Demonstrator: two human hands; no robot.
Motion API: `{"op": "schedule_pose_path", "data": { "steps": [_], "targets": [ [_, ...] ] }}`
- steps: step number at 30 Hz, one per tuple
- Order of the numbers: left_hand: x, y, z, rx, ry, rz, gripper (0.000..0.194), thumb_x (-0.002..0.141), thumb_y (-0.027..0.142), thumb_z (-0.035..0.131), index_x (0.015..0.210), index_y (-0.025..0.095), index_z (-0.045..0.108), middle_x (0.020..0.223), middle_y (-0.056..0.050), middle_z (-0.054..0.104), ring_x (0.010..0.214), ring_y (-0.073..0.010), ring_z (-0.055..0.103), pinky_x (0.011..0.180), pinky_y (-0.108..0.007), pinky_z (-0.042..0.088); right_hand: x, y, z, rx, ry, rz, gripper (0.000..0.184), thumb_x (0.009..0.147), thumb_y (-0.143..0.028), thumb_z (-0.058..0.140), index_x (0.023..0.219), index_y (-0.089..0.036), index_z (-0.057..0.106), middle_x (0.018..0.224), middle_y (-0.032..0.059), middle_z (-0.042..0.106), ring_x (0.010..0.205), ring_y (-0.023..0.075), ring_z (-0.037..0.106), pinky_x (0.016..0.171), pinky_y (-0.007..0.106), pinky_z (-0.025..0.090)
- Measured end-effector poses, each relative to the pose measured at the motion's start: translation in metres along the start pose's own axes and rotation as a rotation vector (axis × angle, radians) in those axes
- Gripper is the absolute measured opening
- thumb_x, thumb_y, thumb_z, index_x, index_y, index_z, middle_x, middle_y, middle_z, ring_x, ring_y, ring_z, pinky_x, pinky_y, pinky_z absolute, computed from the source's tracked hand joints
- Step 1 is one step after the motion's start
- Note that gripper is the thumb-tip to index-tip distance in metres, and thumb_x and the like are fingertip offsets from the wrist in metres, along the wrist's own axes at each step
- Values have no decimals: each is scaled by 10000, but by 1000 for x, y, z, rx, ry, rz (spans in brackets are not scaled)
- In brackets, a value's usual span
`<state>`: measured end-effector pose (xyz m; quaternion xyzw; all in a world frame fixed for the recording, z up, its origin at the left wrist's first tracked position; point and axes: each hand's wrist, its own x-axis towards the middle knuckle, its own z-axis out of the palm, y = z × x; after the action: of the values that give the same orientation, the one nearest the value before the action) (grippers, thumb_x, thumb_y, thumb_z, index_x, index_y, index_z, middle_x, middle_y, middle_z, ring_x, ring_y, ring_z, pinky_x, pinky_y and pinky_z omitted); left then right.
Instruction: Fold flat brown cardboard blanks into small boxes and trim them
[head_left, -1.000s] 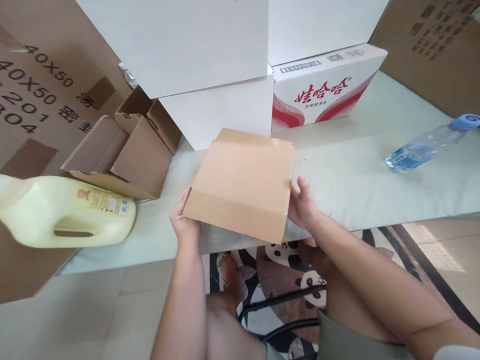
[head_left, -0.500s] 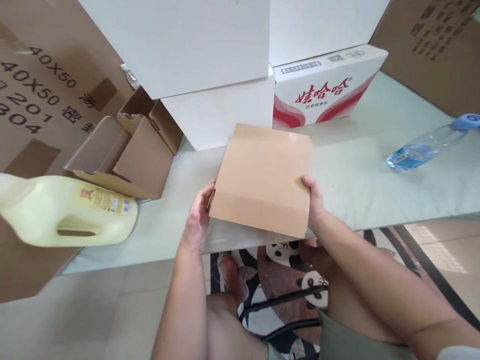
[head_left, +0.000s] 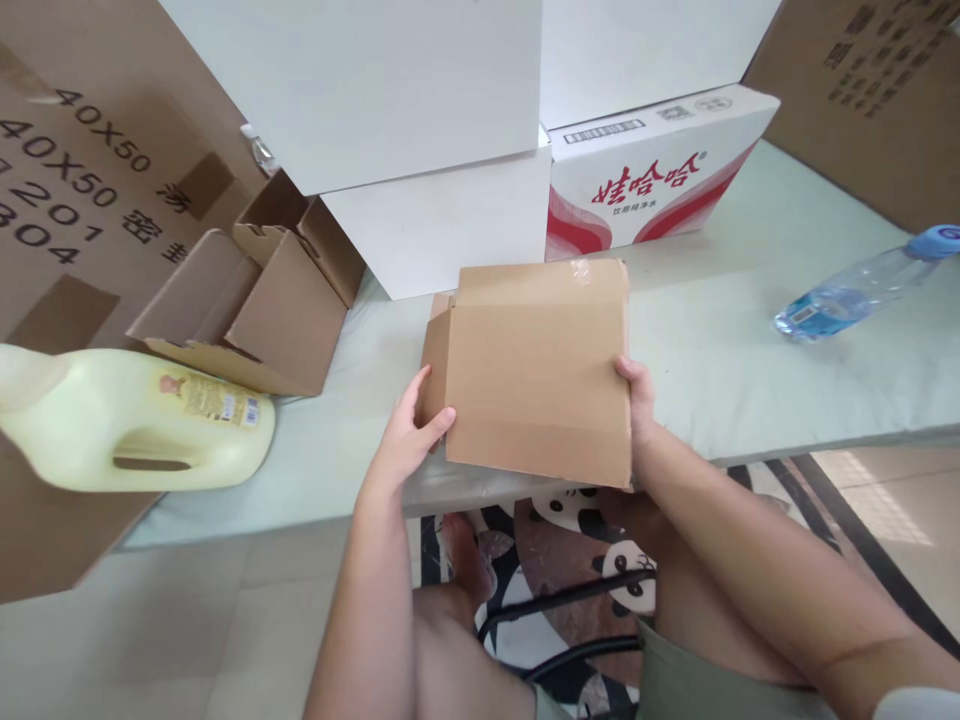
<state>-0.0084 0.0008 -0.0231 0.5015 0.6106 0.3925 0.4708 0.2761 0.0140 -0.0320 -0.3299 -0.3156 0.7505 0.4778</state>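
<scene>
A small brown cardboard box [head_left: 536, 365] lies at the near edge of the pale green table [head_left: 750, 350], held between both hands. My left hand [head_left: 409, 435] grips its left side, thumb on top near a side flap that sticks out. My right hand [head_left: 637, 400] grips the right edge, fingers mostly hidden under the box. A strip of clear tape shows on the box's far edge.
An open brown box [head_left: 247, 300] lies on its side at the left, with a yellow jug [head_left: 135, 420] in front of it. White boxes [head_left: 420, 130] and a red-and-white carton [head_left: 645, 180] stand behind. A water bottle [head_left: 862, 285] lies at the right.
The box has shifted to the right and turned flatter toward me. A left side flap has come into view, and my left thumb now rests on top.
</scene>
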Motion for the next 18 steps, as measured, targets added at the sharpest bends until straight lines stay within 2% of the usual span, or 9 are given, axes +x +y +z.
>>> {"op": "schedule_pose_path", "data": {
  "steps": [6,10,14,18],
  "targets": [
    [7,-10,-1,59,49,29,906,674,474,837,1471,254,466,1490,-169,481,1319,-360,521,1046,-484,473,-3,-1,6,62,60,40,618,720,-744,507,1122,-283,602,1083,78,741,1104,397,649,935,594,511],
    [7,-11,-3,26,55,83,869,663,481,846,1431,257,507,1478,-165,495,1391,-367,447,1108,-508,411,-3,-3,7,102,75,54,556,723,-710,496,1065,-284,600,1088,76,738,1143,398,633,954,599,503],
    [5,-6,-4,-78,110,97,903,637,557,840,1415,257,493,1455,-170,514,1327,-355,524,1042,-466,478,-1,-5,5,92,67,39,535,693,-658,536,1068,-283,605,1089,74,741,1173,399,625,971,606,499],
    [5,-1,-8,-199,194,-12,982,615,604,835,1429,247,416,1174,-135,694,1086,-292,683,879,-389,559,-3,-8,5,158,103,78,508,656,-619,569,1021,-269,626,1030,77,755,1187,406,621,974,609,503]
  ]
}}
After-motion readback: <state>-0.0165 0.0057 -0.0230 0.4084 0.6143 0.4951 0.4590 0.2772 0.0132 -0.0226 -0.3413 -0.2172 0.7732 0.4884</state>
